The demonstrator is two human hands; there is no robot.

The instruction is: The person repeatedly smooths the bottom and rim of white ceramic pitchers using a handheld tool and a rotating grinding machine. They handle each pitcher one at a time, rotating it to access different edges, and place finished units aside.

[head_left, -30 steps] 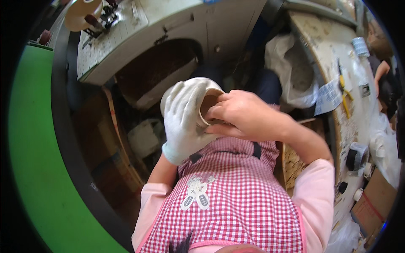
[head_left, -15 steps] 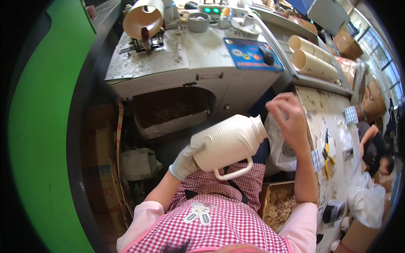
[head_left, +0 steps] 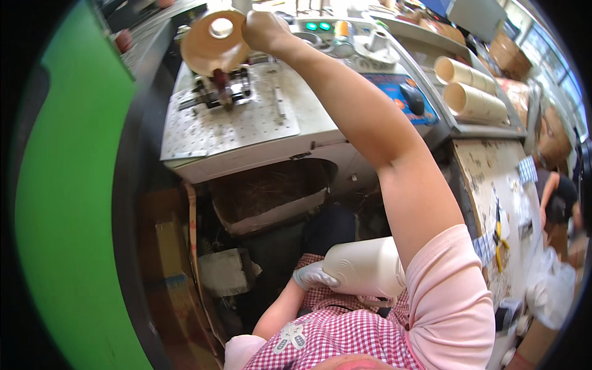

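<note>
My gloved left hand [head_left: 316,275] is wrapped round the closed end of a cream plastic jug [head_left: 361,266], which lies sideways over my lap. Its handle shows below, and my right upper arm hides its neck end. My bare right hand [head_left: 266,32] reaches far forward to the worktop, fingers curled against the right side of a cream jug shell [head_left: 206,49]. The shell's wide open end faces me, with a round hole at its far end. Under it stands a dark metal clamp fixture [head_left: 223,89]; my fingertips are partly hidden.
A perforated plate [head_left: 246,117] carries the fixture. At right, two cream cylinders [head_left: 475,102] lie on a tray, a black mouse [head_left: 412,98] on a blue mat. Yellow-handled pliers [head_left: 501,246] rest on the side table. A green panel [head_left: 74,216] stands left; another person [head_left: 555,191] sits far right.
My right hand has swung from beside the jug up and left to the shell on the fixture. The jug in my left hand has moved lower and to the right in view.
</note>
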